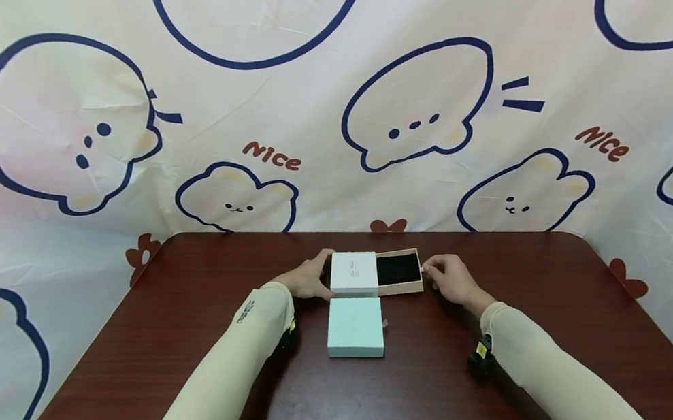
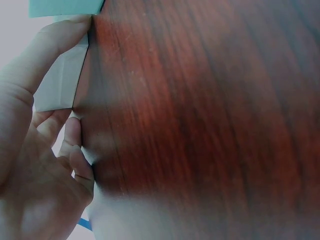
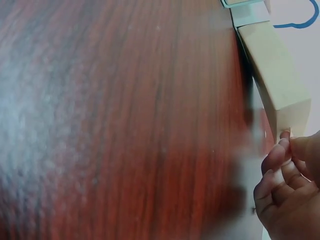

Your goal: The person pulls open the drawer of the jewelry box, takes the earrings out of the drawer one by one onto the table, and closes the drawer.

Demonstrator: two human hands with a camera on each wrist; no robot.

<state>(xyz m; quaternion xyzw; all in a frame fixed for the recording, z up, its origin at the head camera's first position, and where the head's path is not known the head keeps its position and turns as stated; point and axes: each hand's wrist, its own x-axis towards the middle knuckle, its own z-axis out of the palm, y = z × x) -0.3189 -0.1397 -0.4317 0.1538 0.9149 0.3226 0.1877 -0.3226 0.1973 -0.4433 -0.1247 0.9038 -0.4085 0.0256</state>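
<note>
The left hand (image 1: 305,276) grips the left end of the white sleeve (image 1: 354,273), its thumb at the near corner and its other fingers around the far one. The right hand (image 1: 455,278) has its fingers pinched at the outer end of the drawer (image 1: 400,289), which stands partly out of the sleeve, between the two sets of fingers; what small part they pinch is mostly hidden.

Just nearer than the left thumb lies the teal box (image 1: 356,326), close along the sleeve's near edge; whether they touch I cannot tell. The far edge of the desk (image 1: 353,403) runs near, beyond both sets of fingers. Its right edge is well apart from the right fingers, and a broad stretch of wood reaches from both hands toward the body.

The sleeve is smooth, flat and squarish, with small print on top. The drawer has beige walls around a dark lining (image 1: 398,269). The desk is glossy, streaky red-brown wood; a wrinkled printed cloth (image 1: 298,110) hangs beyond.
</note>
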